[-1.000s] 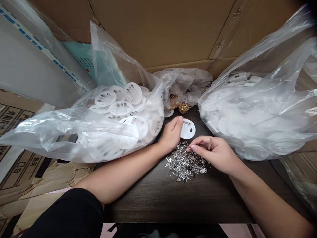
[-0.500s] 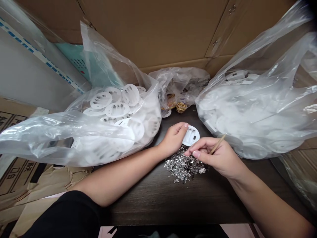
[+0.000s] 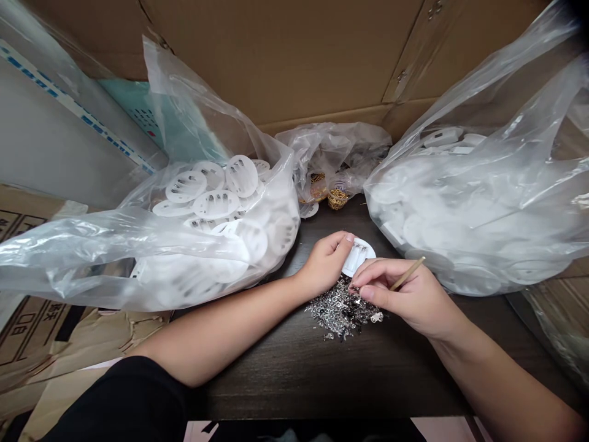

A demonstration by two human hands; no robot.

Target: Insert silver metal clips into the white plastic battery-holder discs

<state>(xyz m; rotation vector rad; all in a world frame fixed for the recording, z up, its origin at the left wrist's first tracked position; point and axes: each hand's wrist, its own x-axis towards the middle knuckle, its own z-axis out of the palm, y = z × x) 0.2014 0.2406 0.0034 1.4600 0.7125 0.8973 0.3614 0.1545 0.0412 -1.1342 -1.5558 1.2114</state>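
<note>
My left hand (image 3: 327, 261) is closed on the edge of a round white plastic battery holder (image 3: 357, 256), thumb on top. Slots and small metal contacts show on the holder's face, its lower right covered by my fingers. My right hand (image 3: 398, 288) is closed just beside it, with a thin tan stick (image 3: 408, 273) tucked between thumb and fingers, pointing up to the right. Its fingertips are pinched together; whether a small metal piece is between them I cannot make out. Below both hands lies a pile of small silvery metal contacts (image 3: 338, 310).
A clear plastic bag (image 3: 221, 258) of round white holders stands to the left, another bag (image 3: 473, 221) of white parts to the right. Behind, a smaller bag (image 3: 338, 138) sits by gold-coloured springs (image 3: 337, 198). A cardboard wall (image 3: 285, 61) closes the back of the dark table (image 3: 322, 380).
Both hands and the holder have shifted slightly right and down in the view. The holder is tilted a little differently, and the right fingers cover more of its lower edge.
</note>
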